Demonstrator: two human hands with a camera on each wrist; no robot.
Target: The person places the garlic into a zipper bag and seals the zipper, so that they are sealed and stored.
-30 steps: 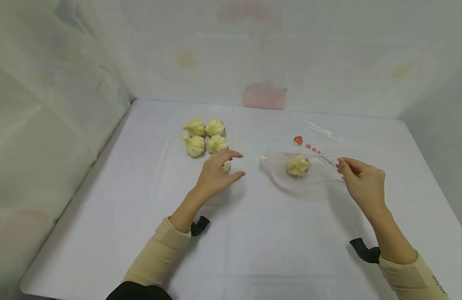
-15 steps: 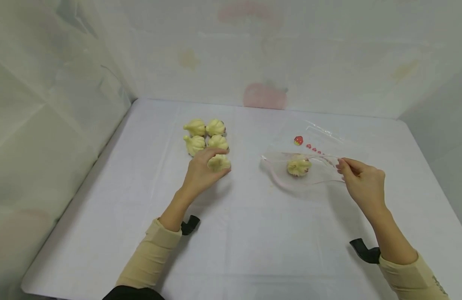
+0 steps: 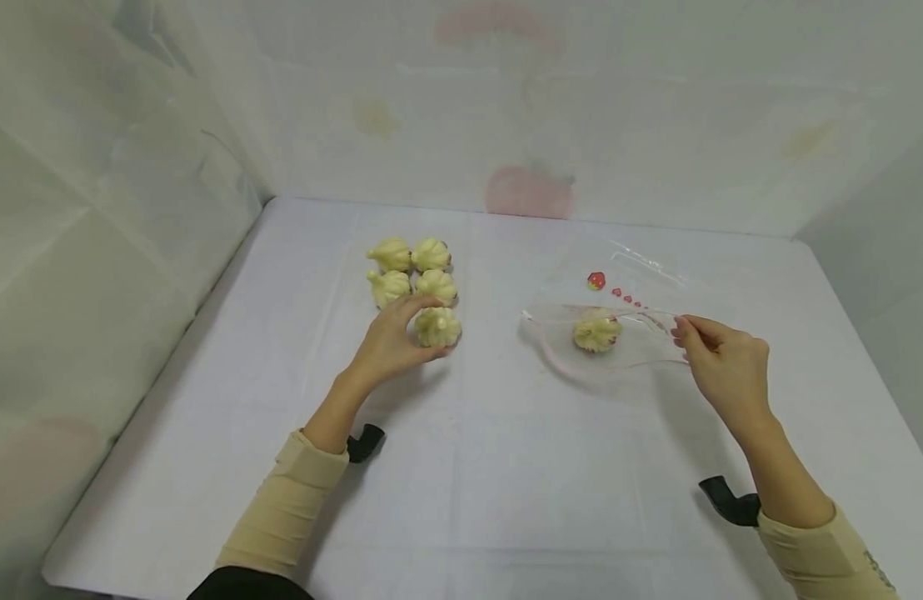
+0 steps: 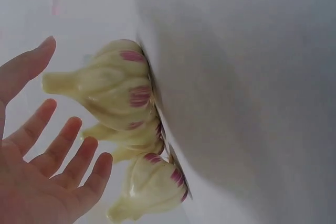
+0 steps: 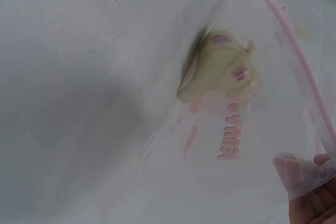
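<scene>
My left hand (image 3: 394, 343) is spread around the nearest garlic bulb (image 3: 437, 327), thumb on one side and fingers on the other. In the left wrist view, a gap shows between the fingers (image 4: 65, 145) and that bulb (image 4: 107, 80), whose stem points toward the palm. Several more garlic bulbs (image 3: 390, 289) sit in two columns just beyond. My right hand (image 3: 724, 367) pinches the edge of a clear zip bag (image 3: 555, 360), holding its pink-rimmed mouth open. Inside the bag lies one garlic bulb (image 3: 598, 332), seen through the film in the right wrist view too.
The bag's far part lies flat on the white-covered table (image 3: 521, 483), with a red strawberry print (image 3: 596, 281) on it. Pale printed sheets (image 3: 461, 125) stand behind and at both sides. Black wrist mounts (image 3: 731, 502) hang under both forearms.
My left hand has moved left and slightly down from right of the nearest bulb, and now surrounds it. The right hand and the bag have stayed put.
</scene>
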